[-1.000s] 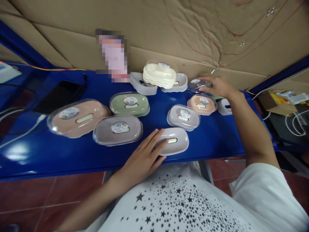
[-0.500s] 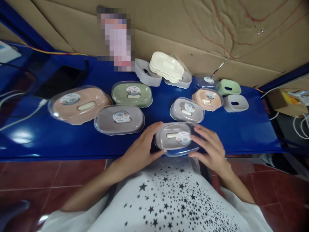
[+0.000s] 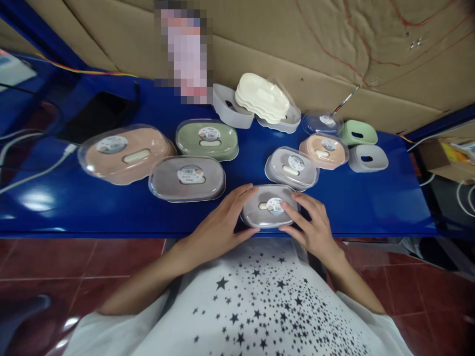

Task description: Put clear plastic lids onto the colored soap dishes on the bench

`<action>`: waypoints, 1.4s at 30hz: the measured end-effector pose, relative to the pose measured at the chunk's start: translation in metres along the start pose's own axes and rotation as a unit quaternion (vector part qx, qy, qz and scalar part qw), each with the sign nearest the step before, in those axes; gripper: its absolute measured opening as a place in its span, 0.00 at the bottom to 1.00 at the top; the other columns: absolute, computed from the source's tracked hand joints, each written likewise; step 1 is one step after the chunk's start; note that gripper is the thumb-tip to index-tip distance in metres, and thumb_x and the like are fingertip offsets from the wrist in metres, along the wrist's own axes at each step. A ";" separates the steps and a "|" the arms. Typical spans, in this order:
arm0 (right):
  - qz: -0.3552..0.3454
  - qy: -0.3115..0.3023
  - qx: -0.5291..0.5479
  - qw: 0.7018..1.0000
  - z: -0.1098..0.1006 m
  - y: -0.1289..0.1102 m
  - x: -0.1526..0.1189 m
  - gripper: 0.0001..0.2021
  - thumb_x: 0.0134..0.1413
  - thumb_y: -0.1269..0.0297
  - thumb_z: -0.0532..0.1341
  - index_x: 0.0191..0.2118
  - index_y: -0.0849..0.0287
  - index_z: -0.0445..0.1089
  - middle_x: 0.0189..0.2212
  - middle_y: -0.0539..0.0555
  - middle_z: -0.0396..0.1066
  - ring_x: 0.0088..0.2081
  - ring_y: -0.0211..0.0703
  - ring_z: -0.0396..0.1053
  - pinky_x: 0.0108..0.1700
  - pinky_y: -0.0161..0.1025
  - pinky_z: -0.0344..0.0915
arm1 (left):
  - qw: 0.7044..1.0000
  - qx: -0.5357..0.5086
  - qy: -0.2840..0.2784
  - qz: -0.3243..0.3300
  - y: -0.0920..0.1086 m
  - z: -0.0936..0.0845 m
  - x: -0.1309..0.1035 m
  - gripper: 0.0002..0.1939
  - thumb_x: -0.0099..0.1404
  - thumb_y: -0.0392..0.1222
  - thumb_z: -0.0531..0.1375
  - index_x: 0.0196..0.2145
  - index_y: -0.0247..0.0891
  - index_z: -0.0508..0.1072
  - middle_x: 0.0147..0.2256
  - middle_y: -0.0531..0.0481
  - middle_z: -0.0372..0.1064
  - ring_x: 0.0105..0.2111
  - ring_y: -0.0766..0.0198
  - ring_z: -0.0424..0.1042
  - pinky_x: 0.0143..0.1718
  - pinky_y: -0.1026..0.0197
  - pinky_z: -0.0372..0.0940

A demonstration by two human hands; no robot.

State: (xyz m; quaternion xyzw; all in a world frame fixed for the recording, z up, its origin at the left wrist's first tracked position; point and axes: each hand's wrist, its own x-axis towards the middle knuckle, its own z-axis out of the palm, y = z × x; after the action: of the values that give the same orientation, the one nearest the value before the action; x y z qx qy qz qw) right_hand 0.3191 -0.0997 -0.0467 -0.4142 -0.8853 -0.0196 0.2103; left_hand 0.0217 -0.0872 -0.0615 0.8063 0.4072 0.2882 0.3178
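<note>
Near the table's front edge sits a small grey oval box [image 3: 256,217] under a clear lid with a round white label. My left hand [image 3: 218,222] holds its left end, thumb at the near side and fingers at the far side. Around the right end curves my right hand [image 3: 311,222], with a fingertip on the lid by the label. The lid now sits evenly over the box. Just behind is another lidded grey box [image 3: 285,170], and beside that a lidded peach box [image 3: 322,154].
To the left stand larger lidded boxes: peach [image 3: 137,143], green [image 3: 222,136] and grey [image 3: 166,180]. Cream wavy trays [image 3: 260,96] are stacked at the back. A loose clear lid [image 3: 313,123] and small green [image 3: 367,131] and grey [image 3: 376,160] boxes stand right. A black phone-like slab [image 3: 96,118] lies left.
The clear lid, which stuck out to the right and near side of the small grey box, now lines up with it. My right hand has moved left, closer to my left hand.
</note>
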 end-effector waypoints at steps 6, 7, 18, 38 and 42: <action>0.014 -0.007 -0.053 0.998 -0.001 0.003 0.008 0.41 0.71 0.54 0.65 0.80 0.41 0.45 0.64 0.61 0.71 0.65 0.61 0.68 0.62 0.60 0.69 | 0.999 0.031 0.027 0.001 0.007 -0.002 -0.001 0.45 0.74 0.49 0.65 0.77 0.52 0.43 0.77 0.35 0.39 0.76 0.40 0.52 0.71 0.33 0.62; 0.024 -0.004 -0.073 0.997 -0.001 0.005 0.011 0.40 0.71 0.54 0.65 0.80 0.42 0.46 0.64 0.61 0.71 0.65 0.62 0.69 0.62 0.60 0.68 | 0.999 0.039 0.034 0.005 0.008 -0.002 -0.001 0.44 0.75 0.49 0.65 0.77 0.52 0.44 0.78 0.35 0.38 0.76 0.39 0.52 0.71 0.33 0.62; 0.019 0.012 -0.073 0.997 -0.034 0.018 0.083 0.29 0.74 0.52 0.59 0.75 0.50 0.59 0.66 0.62 0.70 0.66 0.63 0.68 0.64 0.60 0.66 | 0.993 0.107 -0.001 0.049 0.008 -0.002 -0.001 0.35 0.78 0.49 0.60 0.75 0.45 0.51 0.76 0.32 0.45 0.75 0.41 0.53 0.71 0.35 0.63; 0.050 -0.064 0.321 0.944 -0.064 0.039 0.154 0.14 0.66 0.49 0.69 0.47 0.53 0.77 0.40 0.50 0.81 0.30 0.38 0.76 0.34 0.41 0.77 | 0.980 0.078 0.136 0.125 0.005 -0.007 -0.017 0.41 0.75 0.44 0.64 0.76 0.58 0.49 0.76 0.43 0.46 0.74 0.45 0.57 0.70 0.38 0.67; -0.105 -0.100 0.212 0.966 -0.070 0.016 0.073 0.12 0.71 0.60 0.66 0.57 0.48 0.76 0.47 0.50 0.83 0.45 0.42 0.81 0.45 0.43 0.80 | 0.968 0.091 0.184 0.145 0.004 -0.007 -0.019 0.41 0.73 0.44 0.65 0.75 0.61 0.51 0.76 0.46 0.45 0.74 0.44 0.56 0.70 0.35 0.65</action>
State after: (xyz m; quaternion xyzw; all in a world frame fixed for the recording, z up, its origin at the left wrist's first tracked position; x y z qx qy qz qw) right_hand 0.3143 -0.0506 0.0435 -0.2650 -0.9243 0.1881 0.2004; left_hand 0.0089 -0.1024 -0.0581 0.8153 0.3622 0.4363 0.1176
